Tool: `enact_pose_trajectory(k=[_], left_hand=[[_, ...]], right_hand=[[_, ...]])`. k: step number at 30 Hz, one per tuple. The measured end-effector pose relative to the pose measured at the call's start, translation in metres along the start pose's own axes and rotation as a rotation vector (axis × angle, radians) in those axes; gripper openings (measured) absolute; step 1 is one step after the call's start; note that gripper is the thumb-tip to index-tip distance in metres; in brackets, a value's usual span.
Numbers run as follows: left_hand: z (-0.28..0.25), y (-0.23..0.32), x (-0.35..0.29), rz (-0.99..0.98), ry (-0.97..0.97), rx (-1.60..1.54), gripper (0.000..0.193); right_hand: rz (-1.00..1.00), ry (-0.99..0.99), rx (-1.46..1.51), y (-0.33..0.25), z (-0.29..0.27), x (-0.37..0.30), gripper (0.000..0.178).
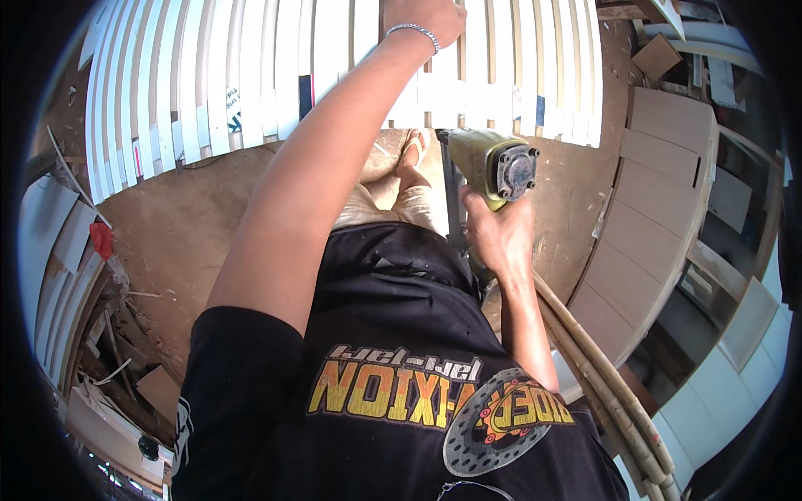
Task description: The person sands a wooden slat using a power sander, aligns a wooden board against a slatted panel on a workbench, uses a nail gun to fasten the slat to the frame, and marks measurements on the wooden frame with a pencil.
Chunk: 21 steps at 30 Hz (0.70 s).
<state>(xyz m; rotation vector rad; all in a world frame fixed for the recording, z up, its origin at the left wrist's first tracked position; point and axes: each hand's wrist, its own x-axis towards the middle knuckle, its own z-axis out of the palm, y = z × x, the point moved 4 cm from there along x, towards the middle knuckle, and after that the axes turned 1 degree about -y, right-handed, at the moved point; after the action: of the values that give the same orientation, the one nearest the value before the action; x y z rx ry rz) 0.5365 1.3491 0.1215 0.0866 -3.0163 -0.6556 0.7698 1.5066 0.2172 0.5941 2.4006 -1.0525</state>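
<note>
A panel of parallel white slats (242, 75) with narrow gaps lies in front of me at the top of the view. My left arm stretches across to it, and my left hand (424, 18), with a chain bracelet at the wrist, is closed on a white slat near the panel's middle. Its fingertips are cut off by the upper edge. In my right hand (501, 230) is a yellow-green nail gun (489, 163), gripped by the handle. The gun's round dark cap points up toward me, and its front end is at the panel's near edge, where contact cannot be made out.
Bamboo poles (606, 384) lean at my right, beside a large pale board (647, 217). Stacked panels and wood scraps (125, 334) lie to the left, with a red cloth (100, 240). My sandalled foot (413, 150) shows on the brown floor (196, 234) below the panel.
</note>
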Motion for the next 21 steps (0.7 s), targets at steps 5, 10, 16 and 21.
enact_pose_trajectory(k=[5, 10, 16, 21], left_hand=[[-0.007, 0.001, -0.001, 0.0, -0.038, -0.01, 0.074], [0.002, -0.003, 0.0, -0.009, 0.023, 0.039, 0.07], [0.0, 0.001, 0.0, 0.026, 0.005, 0.035, 0.068], [-0.005, 0.002, -0.005, -0.003, 0.014, 0.041, 0.066]], right_hand=[[0.088, 0.016, -0.07, -0.007, 0.006, -0.003, 0.034], [0.074, 0.044, 0.008, -0.012, 0.01, -0.006, 0.029], [0.005, 0.145, 0.04, -0.001, 0.018, -0.009, 0.026], [-0.008, 0.193, 0.072, 0.009, 0.024, -0.009, 0.023]])
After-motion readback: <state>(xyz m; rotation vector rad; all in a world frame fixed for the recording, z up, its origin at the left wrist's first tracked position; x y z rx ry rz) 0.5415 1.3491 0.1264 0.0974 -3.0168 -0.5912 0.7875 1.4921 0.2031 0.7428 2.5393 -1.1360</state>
